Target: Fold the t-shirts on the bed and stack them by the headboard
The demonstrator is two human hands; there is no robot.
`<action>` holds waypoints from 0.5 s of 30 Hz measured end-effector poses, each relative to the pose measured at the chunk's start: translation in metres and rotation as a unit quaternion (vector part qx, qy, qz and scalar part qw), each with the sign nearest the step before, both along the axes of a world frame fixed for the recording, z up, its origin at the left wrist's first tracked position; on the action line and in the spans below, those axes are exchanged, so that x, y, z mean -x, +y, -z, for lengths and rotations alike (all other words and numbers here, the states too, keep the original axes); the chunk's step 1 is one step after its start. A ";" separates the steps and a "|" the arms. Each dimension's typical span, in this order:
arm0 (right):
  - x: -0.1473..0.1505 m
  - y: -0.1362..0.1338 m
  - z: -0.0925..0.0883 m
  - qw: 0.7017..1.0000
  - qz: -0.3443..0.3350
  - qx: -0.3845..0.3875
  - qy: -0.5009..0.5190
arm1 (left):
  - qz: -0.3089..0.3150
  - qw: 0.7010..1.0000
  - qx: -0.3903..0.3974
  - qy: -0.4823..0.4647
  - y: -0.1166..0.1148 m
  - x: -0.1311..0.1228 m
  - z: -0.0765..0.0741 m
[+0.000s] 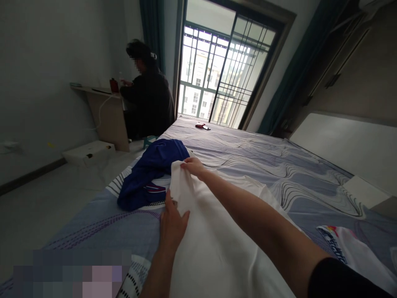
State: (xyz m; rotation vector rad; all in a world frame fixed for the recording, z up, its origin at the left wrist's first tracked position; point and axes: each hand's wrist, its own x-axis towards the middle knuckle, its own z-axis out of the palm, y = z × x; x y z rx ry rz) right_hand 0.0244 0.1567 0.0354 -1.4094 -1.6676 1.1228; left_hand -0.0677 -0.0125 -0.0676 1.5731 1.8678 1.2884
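A white shirt (211, 231) lies spread over the bed in front of me. My right hand (194, 167) reaches across it and pinches the far left edge, lifting that part of the cloth. Below, my left hand (175, 223) has hold of the same raised edge, its thumb on the cloth and its other fingers partly hidden along the side. A bunched blue garment (155, 165) rests on the bed just beyond and left of both hands.
The bed's patterned sheet (242, 153) stretches to the window. Another white printed garment (356, 248) lies at right, near the headboard (338, 149). Small red and dark items (202, 126) sit far back. A person (149, 95) sits at a desk (105, 111); a white box (89, 152) is on the floor.
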 end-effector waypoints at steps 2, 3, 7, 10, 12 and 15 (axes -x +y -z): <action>-0.037 -0.011 0.004 0.997 0.007 0.016 0.075 | -0.017 1.000 0.004 -0.003 0.002 0.002 0.001; -0.056 -0.019 0.010 0.994 0.011 0.023 0.109 | -0.009 1.000 -0.004 -0.002 0.003 0.003 0.002; -0.117 -0.051 0.047 0.979 0.044 0.057 0.192 | 0.060 0.996 -0.069 0.014 0.007 0.006 0.008; -0.138 -0.058 0.059 0.973 0.050 0.093 0.205 | 0.077 0.992 -0.098 0.031 0.006 0.004 0.009; -0.139 -0.054 0.054 0.988 0.044 0.113 0.099 | 0.088 0.990 -0.099 0.057 0.003 0.002 0.007; -0.123 -0.039 0.043 0.984 0.037 0.102 -0.140 | 0.123 0.984 -0.083 0.101 -0.004 0.000 0.001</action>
